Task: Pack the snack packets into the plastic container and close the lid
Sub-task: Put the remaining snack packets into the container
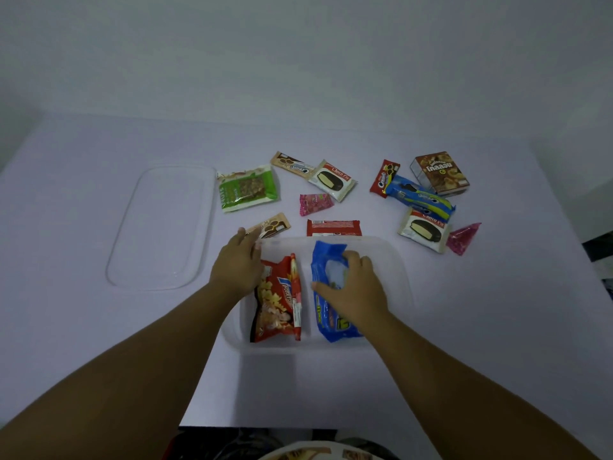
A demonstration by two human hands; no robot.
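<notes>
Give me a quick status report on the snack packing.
Right hand pressing blue packet into container. Left hand at the rim. Red packet in. Lid off, many snacks left.

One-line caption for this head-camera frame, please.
Right hand presses a blue packet into the clear container beside a red packet; left hand steadies the rim, lid aside.

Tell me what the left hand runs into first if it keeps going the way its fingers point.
The left hand points up and away, over the container's far left corner. Its fingertips already sit at the tan chocolate biscuit packet, so that comes first. Whether they touch it cannot be told. Beyond lies the green nut bar packet.
</notes>
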